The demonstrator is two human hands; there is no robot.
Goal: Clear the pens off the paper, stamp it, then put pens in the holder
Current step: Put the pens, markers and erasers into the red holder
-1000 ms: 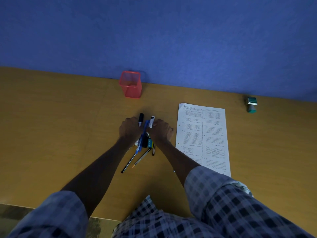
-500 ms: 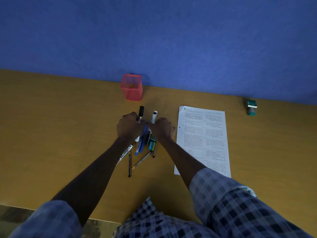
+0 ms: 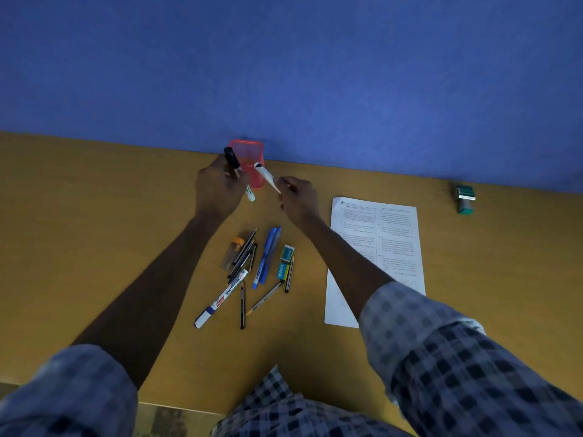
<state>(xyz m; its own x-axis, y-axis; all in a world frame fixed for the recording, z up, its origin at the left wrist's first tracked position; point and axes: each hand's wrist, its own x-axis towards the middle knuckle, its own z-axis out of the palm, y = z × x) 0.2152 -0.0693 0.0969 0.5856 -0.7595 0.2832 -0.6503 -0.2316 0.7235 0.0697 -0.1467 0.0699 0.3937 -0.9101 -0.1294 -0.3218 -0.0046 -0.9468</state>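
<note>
While hands [image 3: 217,187] block holder [image 3: 252,152], pens [image 3: 252,269] lie btwn arms.

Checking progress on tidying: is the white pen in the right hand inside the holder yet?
Not yet. The right hand holds the white pen tilted beside the red holder, outside it.

An office or study desk: a yellow-brown laminate desk [image 3: 94,216] set against a blue wall [image 3: 284,74]. A red mesh pen holder [image 3: 252,149] stands at 12 o'clock, a printed sheet [image 3: 391,244] at 3, a green stamp [image 3: 465,200] at 2.
</note>
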